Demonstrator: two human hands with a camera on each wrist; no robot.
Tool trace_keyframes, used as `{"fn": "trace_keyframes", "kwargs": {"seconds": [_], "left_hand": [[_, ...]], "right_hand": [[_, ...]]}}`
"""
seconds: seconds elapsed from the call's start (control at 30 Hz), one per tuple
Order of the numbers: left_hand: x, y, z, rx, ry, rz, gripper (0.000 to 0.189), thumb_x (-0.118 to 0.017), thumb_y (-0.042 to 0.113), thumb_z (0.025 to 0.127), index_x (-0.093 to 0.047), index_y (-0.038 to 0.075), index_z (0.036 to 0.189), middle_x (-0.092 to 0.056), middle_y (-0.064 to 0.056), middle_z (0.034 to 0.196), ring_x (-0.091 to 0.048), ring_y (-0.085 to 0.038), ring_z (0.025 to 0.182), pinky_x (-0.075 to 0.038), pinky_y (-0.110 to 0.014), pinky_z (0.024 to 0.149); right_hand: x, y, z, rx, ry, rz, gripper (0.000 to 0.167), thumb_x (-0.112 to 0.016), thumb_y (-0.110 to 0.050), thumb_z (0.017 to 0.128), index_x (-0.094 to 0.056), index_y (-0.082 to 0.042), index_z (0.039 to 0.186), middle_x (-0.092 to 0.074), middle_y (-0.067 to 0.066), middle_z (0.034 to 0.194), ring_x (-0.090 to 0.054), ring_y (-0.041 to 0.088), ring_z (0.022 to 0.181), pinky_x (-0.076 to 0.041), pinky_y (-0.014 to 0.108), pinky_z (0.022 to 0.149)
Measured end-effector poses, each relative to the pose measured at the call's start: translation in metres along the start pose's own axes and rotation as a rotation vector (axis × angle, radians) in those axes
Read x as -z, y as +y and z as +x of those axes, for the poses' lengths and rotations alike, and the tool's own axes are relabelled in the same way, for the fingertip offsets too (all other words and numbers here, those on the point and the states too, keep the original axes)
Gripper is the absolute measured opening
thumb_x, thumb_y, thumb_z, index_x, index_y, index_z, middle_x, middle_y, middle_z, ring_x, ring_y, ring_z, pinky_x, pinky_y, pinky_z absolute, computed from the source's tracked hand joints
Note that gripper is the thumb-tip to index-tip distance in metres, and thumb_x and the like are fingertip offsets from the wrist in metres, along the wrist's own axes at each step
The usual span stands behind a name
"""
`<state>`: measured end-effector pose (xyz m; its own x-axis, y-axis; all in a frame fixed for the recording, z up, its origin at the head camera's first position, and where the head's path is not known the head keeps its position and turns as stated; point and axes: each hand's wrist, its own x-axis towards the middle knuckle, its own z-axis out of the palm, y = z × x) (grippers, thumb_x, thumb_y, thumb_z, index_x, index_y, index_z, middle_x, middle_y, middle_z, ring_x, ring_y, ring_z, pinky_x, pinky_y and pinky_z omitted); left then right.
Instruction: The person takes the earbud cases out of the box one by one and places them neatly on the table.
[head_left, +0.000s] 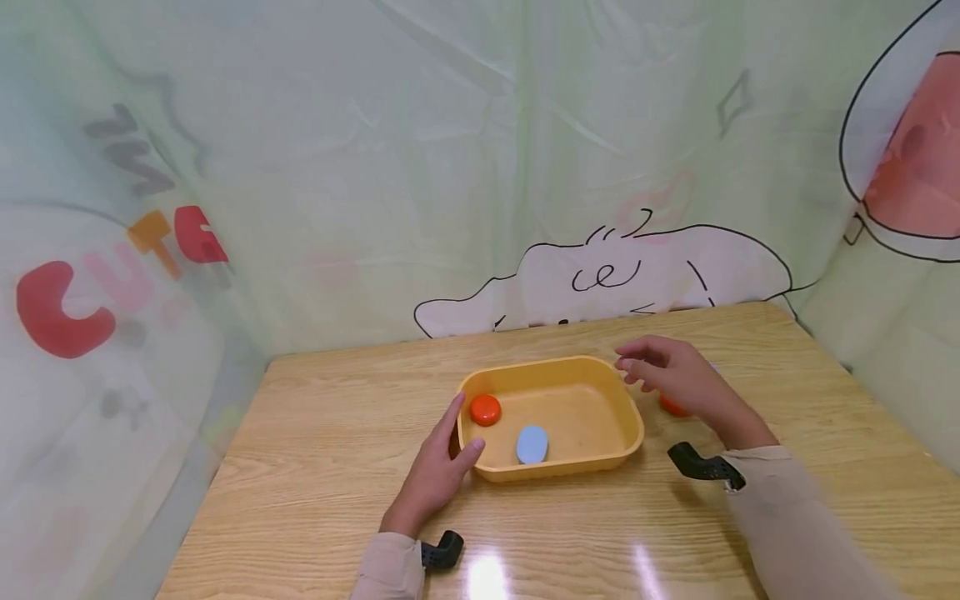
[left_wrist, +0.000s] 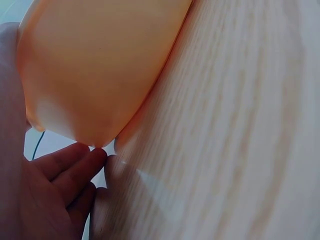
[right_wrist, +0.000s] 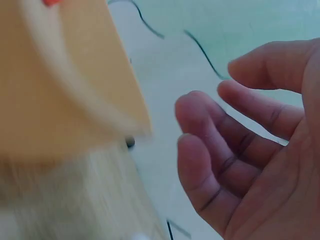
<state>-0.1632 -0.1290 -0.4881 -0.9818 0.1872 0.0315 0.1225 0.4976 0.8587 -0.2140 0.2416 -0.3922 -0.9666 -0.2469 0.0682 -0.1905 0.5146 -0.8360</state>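
Observation:
A shallow yellow plastic container (head_left: 566, 477) with rounded corners sits on the wooden table. Inside it, a red round piece (head_left: 485, 409) lies near the left end and a light blue oval piece (head_left: 532, 445) by the front wall. My left hand (head_left: 433, 475) grips the container's left front corner, thumb at the front rim and fingers along the outer wall (left_wrist: 95, 85). Beyond the right rim, my right hand (head_left: 675, 375) hovers with loosely bent fingers and holds nothing. Partly hidden under it is another red object (head_left: 675, 406) on the table.
The wooden tabletop (head_left: 330, 450) extends around the container. A pale printed curtain (head_left: 420, 167) hangs behind and along both sides of the table. A small pale bit (head_left: 715, 367) shows behind the right hand, too covered to identify.

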Motion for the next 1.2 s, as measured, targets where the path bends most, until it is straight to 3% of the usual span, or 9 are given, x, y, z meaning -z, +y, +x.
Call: {"fn": "trace_keyframes", "kwargs": {"seconds": [0.17,0.43,0.67,1.03,1.2], "left_hand": [[0.000,0.000,0.000,0.001,0.002,0.003,0.071,-0.059,0.044,0.100,-0.017,0.047,0.158,-0.022,0.010,0.164,-0.023,-0.018,0.150,-0.023,-0.046,0.119],[0.001,-0.001,0.003,-0.002,0.002,0.007,0.071,-0.058,0.044,0.101,-0.016,0.048,0.157,-0.021,0.012,0.163,-0.022,-0.016,0.149,-0.023,-0.045,0.120],[0.002,-0.003,0.003,-0.035,0.001,0.012,0.071,-0.058,0.043,0.101,-0.016,0.044,0.159,-0.022,0.007,0.164,-0.022,-0.021,0.150,-0.020,-0.049,0.120],[0.000,-0.003,0.004,-0.041,0.002,0.015,0.072,-0.058,0.044,0.100,-0.015,0.047,0.158,-0.021,0.010,0.163,-0.022,-0.018,0.149,-0.022,-0.047,0.120],[0.002,-0.003,0.004,-0.042,0.001,0.014,0.072,-0.058,0.044,0.100,-0.016,0.046,0.158,-0.022,0.009,0.163,-0.023,-0.019,0.149,-0.022,-0.048,0.120]], "right_hand": [[-0.016,-0.017,0.016,0.037,-0.082,0.039,0.039,-0.064,-0.028,0.100,-0.062,-0.002,0.129,-0.068,0.015,0.114,-0.066,0.031,0.096,-0.059,0.040,0.079],[-0.052,-0.032,0.043,0.085,-0.239,0.060,0.039,-0.064,-0.024,0.100,-0.061,0.000,0.131,-0.067,0.015,0.116,-0.064,0.031,0.100,-0.058,0.038,0.081],[-0.090,-0.047,0.062,0.131,-0.407,-0.037,0.037,-0.064,-0.021,0.098,-0.062,-0.003,0.131,-0.065,0.013,0.123,-0.062,0.025,0.104,-0.057,0.037,0.084],[-0.115,-0.060,0.084,0.129,-0.494,-0.106,0.032,-0.062,-0.024,0.099,-0.067,-0.008,0.127,-0.066,0.005,0.123,-0.062,0.023,0.103,-0.057,0.035,0.084],[-0.126,-0.060,0.089,0.141,-0.512,-0.171,0.030,-0.061,-0.026,0.100,-0.069,-0.012,0.125,-0.066,0.000,0.123,-0.058,0.022,0.108,-0.050,0.041,0.096]]}}
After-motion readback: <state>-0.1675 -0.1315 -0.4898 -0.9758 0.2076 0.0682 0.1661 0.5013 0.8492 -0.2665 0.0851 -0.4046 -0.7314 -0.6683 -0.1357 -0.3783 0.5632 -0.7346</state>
